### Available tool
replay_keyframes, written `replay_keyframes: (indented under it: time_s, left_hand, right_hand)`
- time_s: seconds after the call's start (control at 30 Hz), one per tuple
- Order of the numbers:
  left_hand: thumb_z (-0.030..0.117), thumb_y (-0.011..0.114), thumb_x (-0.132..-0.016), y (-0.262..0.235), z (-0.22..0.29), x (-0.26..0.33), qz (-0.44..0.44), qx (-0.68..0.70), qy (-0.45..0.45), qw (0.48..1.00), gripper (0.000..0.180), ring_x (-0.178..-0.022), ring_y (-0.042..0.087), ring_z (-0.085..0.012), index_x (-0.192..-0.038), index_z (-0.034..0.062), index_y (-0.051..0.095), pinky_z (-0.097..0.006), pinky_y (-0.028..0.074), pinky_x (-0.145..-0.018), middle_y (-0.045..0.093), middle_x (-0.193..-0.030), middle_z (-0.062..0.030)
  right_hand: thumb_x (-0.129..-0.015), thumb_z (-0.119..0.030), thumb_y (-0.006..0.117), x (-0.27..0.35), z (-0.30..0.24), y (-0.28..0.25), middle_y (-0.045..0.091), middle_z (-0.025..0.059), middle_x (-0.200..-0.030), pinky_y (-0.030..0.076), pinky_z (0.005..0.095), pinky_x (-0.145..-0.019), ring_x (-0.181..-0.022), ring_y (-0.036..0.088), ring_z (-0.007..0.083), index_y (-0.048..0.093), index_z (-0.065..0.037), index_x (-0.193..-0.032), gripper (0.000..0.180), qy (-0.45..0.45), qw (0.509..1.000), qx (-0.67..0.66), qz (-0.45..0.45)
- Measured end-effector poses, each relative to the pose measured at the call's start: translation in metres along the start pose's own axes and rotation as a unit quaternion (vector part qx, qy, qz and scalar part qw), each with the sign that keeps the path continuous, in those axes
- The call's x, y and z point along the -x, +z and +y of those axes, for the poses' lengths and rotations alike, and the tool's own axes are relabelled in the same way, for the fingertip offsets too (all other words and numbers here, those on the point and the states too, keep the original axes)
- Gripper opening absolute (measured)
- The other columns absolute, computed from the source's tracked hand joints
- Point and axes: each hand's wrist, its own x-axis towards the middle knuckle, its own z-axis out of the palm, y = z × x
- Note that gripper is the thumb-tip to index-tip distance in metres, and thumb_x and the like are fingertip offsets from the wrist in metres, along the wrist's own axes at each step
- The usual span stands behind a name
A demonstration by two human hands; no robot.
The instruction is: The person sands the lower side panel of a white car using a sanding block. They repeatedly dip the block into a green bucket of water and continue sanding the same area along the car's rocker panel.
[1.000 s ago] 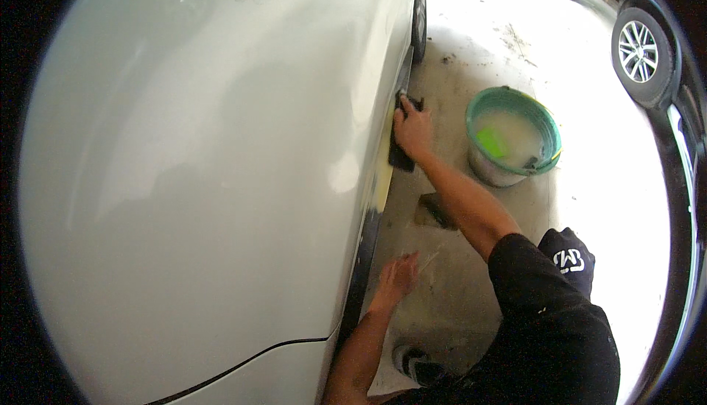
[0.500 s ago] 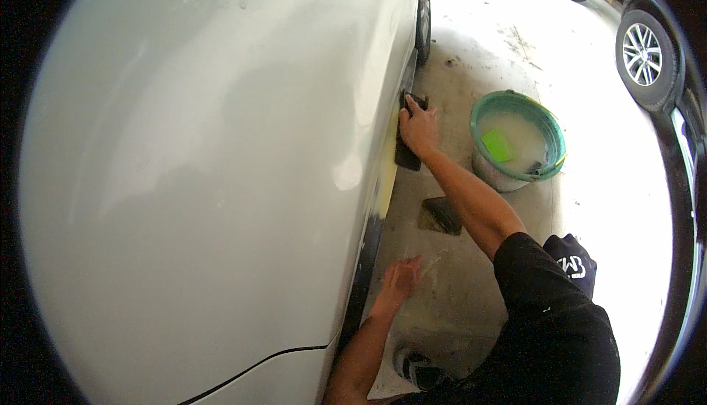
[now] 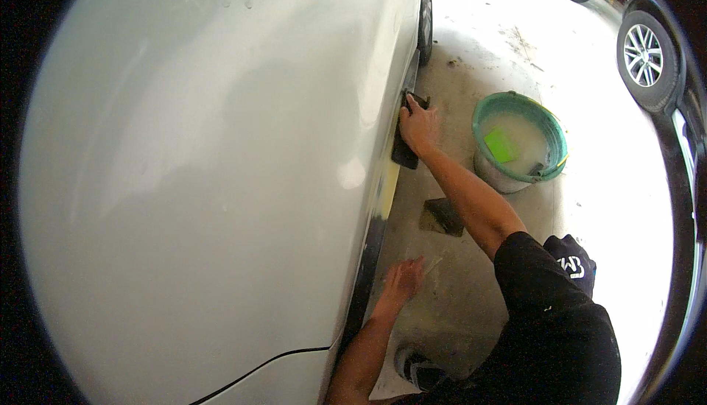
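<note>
My right hand (image 3: 420, 127) grips a long black sanding block (image 3: 405, 153) and presses it against the lower side panel of a pale silver car (image 3: 221, 184). A strip of yellowish filler (image 3: 386, 193) shows on that panel, just below the block. Fingers lie along the block's upper end. My left hand (image 3: 404, 280) hangs loosely beside the car's dark lower edge (image 3: 363, 265), with its fingers slightly bent and nothing visible in them.
A green-rimmed bucket (image 3: 482, 121) of cloudy water stands right of my right hand, holding a bright green flat piece (image 3: 501, 145). A dark folded sheet (image 3: 445, 217) lies on the wet floor under my right forearm. Another car's wheel (image 3: 644, 55) is at the far right.
The sanding block's lower end has shifted very slightly toward the car. My left hand's fingers have drawn a little closer together. Otherwise the view has barely moved.
</note>
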Motion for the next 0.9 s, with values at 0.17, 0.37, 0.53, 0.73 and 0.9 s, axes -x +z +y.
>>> replay_keyframes:
  time_s: [0.17,0.37,0.53,0.73,0.9]
  left_hand:
    - [0.017,0.052,-0.09,-0.002,0.014,-0.004,-0.042,-0.025,-0.006,0.999,0.035,-0.097,0.064,-0.0347,-0.123,0.0055,0.058,-0.045,0.051,-0.084,0.066,-0.11,-0.0153]
    - [0.018,0.052,-0.089,0.015,0.002,0.003,-0.041,-0.005,0.002,0.999,0.039,-0.093,0.065,-0.0344,-0.127,0.0078,0.055,-0.044,0.051,-0.081,0.066,-0.109,-0.0151]
    - [0.02,0.051,-0.09,0.004,-0.005,-0.002,-0.033,-0.059,-0.015,0.998,0.04,-0.093,0.065,-0.0341,-0.129,0.0087,0.053,-0.044,0.051,-0.082,0.065,-0.112,-0.015]
    - [0.019,0.048,-0.092,-0.001,0.001,-0.003,-0.042,-0.043,-0.006,0.998,0.039,-0.096,0.064,-0.0343,-0.128,0.0083,0.053,-0.045,0.049,-0.085,0.064,-0.114,-0.0159]
    - [0.017,0.048,-0.091,-0.01,0.018,-0.004,-0.072,-0.017,-0.025,0.997,0.037,-0.098,0.063,-0.0359,-0.126,0.0062,0.054,-0.046,0.049,-0.087,0.064,-0.114,-0.0165]
  right_hand:
    - [-0.091,-0.033,0.047,-0.02,0.021,-0.01,0.037,0.0404,-0.133,0.038,0.0519,-0.103,-0.122,0.042,0.0513,0.052,-0.022,-0.135,0.046,0.034,0.999,0.004,-0.027]
    - [-0.089,-0.032,0.051,-0.007,0.022,0.001,0.034,0.0403,-0.135,0.038,0.0534,-0.101,-0.118,0.044,0.0515,0.054,-0.02,-0.133,0.046,-0.092,0.994,0.005,0.054]
    - [-0.088,-0.031,0.052,0.023,-0.001,-0.001,0.046,0.0374,-0.12,0.04,0.0526,-0.098,-0.111,0.047,0.0507,0.054,-0.015,-0.133,0.047,-0.053,0.999,0.01,0.01]
    - [-0.09,-0.034,0.051,-0.001,0.004,-0.013,0.043,0.0372,-0.125,0.041,0.0525,-0.097,-0.115,0.046,0.0506,0.053,-0.017,-0.134,0.047,-0.046,0.999,0.027,-0.002]
    - [-0.092,-0.035,0.049,-0.025,0.018,-0.017,0.04,0.0392,-0.13,0.038,0.0518,-0.102,-0.122,0.042,0.0513,0.051,-0.02,-0.136,0.047,-0.049,0.998,0.044,0.004]
